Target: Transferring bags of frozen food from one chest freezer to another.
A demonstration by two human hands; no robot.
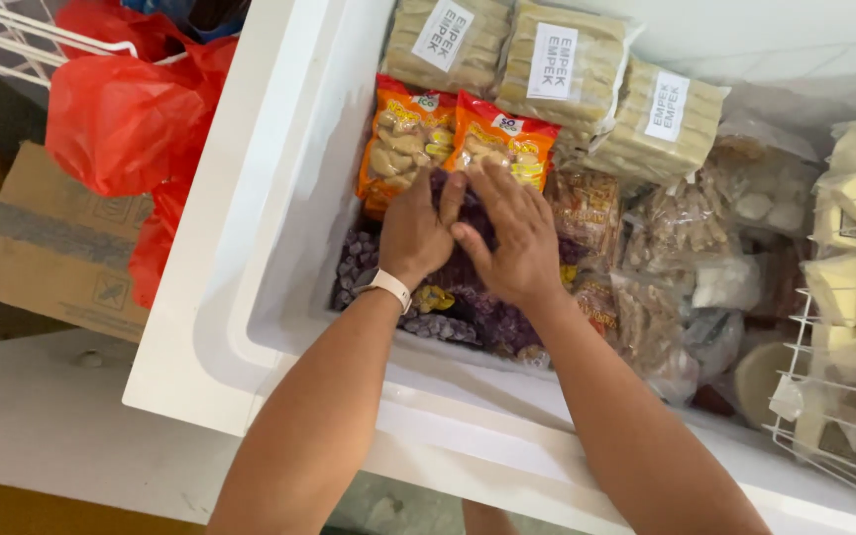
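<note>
Head view: our left hand (416,233) and right hand (512,238), fingers spread flat, press a purple bag (468,297). At 12 o'clock, orange nugget bags (453,144) could topple if bumped.

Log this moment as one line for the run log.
left hand + right hand: pressing on purple frozen-food bag | in white chest freezer | orange snack bags behind

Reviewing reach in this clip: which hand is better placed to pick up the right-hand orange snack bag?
Probably the right hand: its fingertips already lie at the lower edge of the right-hand orange snack bag. The left hand sits below the other orange bag.
</note>
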